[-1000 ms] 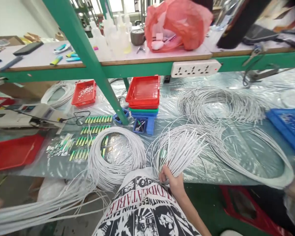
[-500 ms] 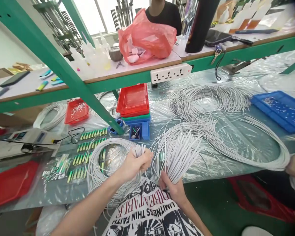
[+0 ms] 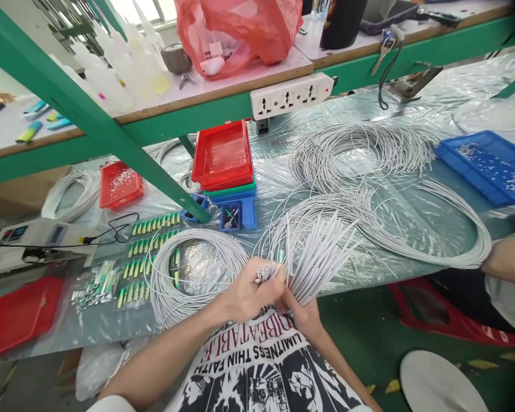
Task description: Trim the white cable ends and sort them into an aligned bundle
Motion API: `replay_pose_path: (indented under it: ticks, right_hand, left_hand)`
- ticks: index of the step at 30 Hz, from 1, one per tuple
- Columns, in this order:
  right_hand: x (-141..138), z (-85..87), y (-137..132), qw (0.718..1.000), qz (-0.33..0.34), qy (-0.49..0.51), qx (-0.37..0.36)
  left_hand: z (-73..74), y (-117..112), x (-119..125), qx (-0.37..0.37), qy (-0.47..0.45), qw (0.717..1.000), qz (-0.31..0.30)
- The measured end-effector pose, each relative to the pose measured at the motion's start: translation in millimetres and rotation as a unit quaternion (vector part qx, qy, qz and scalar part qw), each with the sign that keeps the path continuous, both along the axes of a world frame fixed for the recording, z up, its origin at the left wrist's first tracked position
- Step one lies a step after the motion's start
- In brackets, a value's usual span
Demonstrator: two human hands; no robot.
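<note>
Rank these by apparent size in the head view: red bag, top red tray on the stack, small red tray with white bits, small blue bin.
1. red bag, largest even though it is cropped at the top
2. top red tray
3. small red tray
4. blue bin, clearly smallest

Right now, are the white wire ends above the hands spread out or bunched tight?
Spread: the wire ends fan apart above the right hand; the left hand grips a few bunched.
</note>
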State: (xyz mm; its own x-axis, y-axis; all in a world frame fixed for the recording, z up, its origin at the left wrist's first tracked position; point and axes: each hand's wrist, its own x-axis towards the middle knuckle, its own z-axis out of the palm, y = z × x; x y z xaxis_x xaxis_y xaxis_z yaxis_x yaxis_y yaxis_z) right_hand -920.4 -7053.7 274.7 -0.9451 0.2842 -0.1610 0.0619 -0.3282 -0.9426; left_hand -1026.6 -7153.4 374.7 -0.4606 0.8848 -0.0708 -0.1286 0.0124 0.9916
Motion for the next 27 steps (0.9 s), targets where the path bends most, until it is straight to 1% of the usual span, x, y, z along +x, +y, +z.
replay_pose_path:
  ticks: [2,5,9,13,17,21,24,27]
  right_hand:
    - [-1,0.4,0,1.0,0.007,0.002,-0.002]
    - [-2,-0.9,0,1.0,0.014,0.011,0.004]
    - [-4,-1.9,0,1.0,0.016,0.018,0.01]
    - [-5,-2.6,-2,1.0,0.017,0.01,-0.001]
    - [-5,-5.2,-3,1.0,0.008,0.002,-0.019]
    - [-5,-6.6,-4,1.0,0.009,0.004,-0.026]
    - [-4,-6.9,-3,1.0,0.009,0.003,-0.029]
    - [-4,-7.4,-3,1.0,0.013,0.0,-0.024]
  left_hand:
    - [-6.4,-2,-2,0.04,-0.03,0.999,0.001]
    - [-10.8,-4,-4,0.053,-0.056,0.997,0.008]
    - [-6.3,-3,-8,0.048,-0.085,0.995,0.002]
    - [-1.7,-1,-11,0.048,-0.117,0.992,0.024]
    - [-1.5,2,-13,0.045,-0.144,0.988,0.037]
    - [-3.3,4,-13,0.042,-0.177,0.983,0.037]
    - [-7.5,3,-13,0.044,-0.184,0.981,0.043]
    - [-14.8,2,-11,0.061,-0.151,0.986,0.041]
